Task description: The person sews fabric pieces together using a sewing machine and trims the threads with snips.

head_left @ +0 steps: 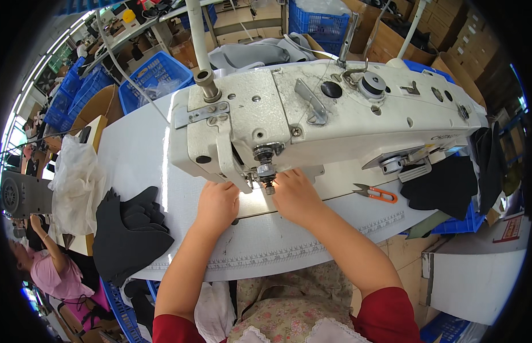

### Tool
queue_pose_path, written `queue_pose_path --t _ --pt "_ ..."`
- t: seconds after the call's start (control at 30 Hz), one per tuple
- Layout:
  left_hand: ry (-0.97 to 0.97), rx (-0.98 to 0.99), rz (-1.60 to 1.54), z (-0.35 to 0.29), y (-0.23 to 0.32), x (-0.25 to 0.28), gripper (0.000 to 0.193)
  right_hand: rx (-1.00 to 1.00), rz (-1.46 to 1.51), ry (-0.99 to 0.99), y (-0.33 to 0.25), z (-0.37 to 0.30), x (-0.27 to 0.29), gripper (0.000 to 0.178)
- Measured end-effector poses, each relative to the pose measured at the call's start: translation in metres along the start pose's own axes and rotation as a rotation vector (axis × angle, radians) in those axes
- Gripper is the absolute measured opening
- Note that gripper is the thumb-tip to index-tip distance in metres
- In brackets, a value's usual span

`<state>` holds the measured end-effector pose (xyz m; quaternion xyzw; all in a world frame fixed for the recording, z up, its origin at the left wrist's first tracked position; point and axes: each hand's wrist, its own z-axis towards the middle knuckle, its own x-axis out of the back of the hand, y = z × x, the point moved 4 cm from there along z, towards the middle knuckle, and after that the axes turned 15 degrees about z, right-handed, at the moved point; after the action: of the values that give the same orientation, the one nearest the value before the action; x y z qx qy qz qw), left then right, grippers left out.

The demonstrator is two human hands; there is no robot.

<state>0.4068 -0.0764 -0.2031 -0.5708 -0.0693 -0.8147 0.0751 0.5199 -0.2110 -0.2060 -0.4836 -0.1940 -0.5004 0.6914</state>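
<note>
A white industrial sewing machine [237, 131] fills the middle of the view, its lit needle area below the head. My left hand [219, 201] rests on the machine bed left of the needle, fingers curled in. My right hand [296, 193] is bent close against the right side of the needle area, its fingertips partly behind the machine's parts. Whatever lies between the fingers is hidden by the hands and machine head. Orange-handled thread snips [376, 193] lie on the bed to the right of my right hand.
Stacked black cut pieces [131, 234] lie on the left of the white table [266, 243], more black pieces [443, 186] at the right. A measuring scale runs along the front edge. Blue crates [157, 80] and cardboard boxes [386, 37] stand behind. A person in pink [57, 274] sits at left.
</note>
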Motion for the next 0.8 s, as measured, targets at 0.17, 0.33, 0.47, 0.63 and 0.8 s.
queue_pose_path --t 0.17,0.33,0.47,0.63,0.8 --pt "0.035 -0.006 0.038 0.005 -0.006 -0.003 0.006 0.017 -0.009 -0.001 0.003 -0.003 -0.002 0.009" --pt "0.002 -0.052 0.076 0.007 -0.028 -0.019 0.008 -0.144 0.065 -0.147 0.003 -0.001 -0.001 0.017" --pt "0.172 -0.116 0.178 0.018 -0.034 -0.01 0.022 -0.161 0.1 -0.107 0.004 -0.001 -0.001 0.012" --pt "0.145 0.068 0.021 0.027 -0.044 -0.002 0.022 -0.235 0.078 -0.066 0.005 0.0 0.004 0.02" --pt "0.107 0.135 0.129 0.02 -0.058 -0.02 0.034 -0.242 0.039 -0.124 0.012 -0.005 -0.01 0.025"
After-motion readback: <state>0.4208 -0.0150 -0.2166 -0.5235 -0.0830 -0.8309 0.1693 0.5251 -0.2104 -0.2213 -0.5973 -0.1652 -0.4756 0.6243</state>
